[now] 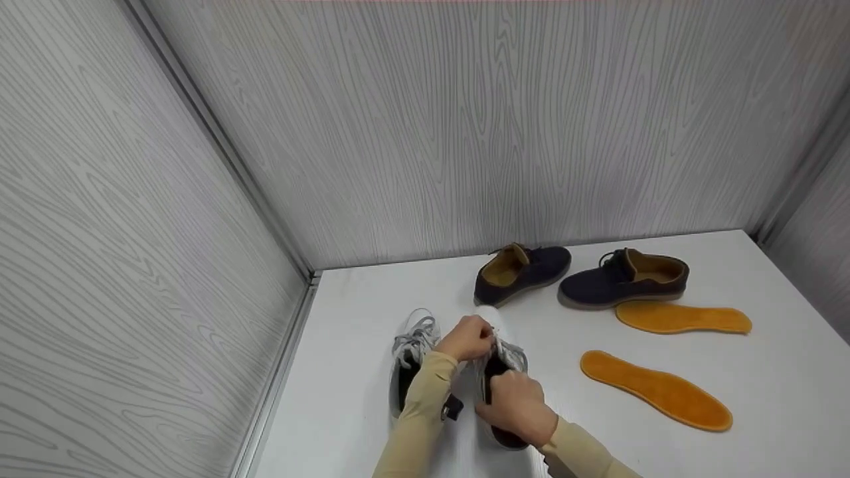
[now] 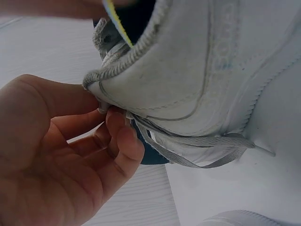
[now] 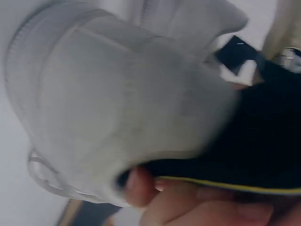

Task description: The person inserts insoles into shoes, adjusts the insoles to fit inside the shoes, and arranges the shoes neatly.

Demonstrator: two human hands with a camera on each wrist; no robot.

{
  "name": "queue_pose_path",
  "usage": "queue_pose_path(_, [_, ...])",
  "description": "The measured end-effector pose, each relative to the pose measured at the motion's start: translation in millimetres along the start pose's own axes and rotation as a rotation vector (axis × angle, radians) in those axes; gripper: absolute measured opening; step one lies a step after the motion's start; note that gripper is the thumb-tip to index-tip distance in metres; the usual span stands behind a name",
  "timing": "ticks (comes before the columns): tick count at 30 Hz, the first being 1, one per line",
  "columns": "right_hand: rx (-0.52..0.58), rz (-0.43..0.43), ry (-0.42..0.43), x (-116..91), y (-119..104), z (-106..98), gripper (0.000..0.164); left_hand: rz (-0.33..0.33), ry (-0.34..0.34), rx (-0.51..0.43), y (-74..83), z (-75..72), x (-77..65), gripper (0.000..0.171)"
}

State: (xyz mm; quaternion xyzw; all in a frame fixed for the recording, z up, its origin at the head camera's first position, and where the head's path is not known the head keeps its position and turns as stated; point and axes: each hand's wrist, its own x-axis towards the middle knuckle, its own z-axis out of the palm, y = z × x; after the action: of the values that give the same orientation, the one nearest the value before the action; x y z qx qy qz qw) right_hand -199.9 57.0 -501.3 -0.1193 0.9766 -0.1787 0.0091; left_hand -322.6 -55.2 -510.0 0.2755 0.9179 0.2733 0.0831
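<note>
Both hands are at the right one of two white sneakers, which has grey laces. My left hand pinches the edge of its opening beside the laces, thumb against fingers, as the left wrist view shows. A dark insole with a thin yellow edge runs into the sneaker's opening. My right hand grips that insole along its side, the thumb near the collar. How far the insole's front reaches inside is hidden. The other white sneaker stands just left, partly behind the left forearm.
Two navy shoes with tan linings stand near the back wall, the right-hand navy shoe pointing left. Two orange insoles lie to the right: one insole by that shoe, the other insole nearer. Grey wood-grain panels enclose the white table.
</note>
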Motion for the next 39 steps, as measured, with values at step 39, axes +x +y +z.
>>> queue_pose_path(39, [-0.124, 0.073, -0.113, -6.6, -12.9, -10.7, 0.037, -0.034, -0.04, 0.025, -0.6, -1.0, 4.9, 0.036])
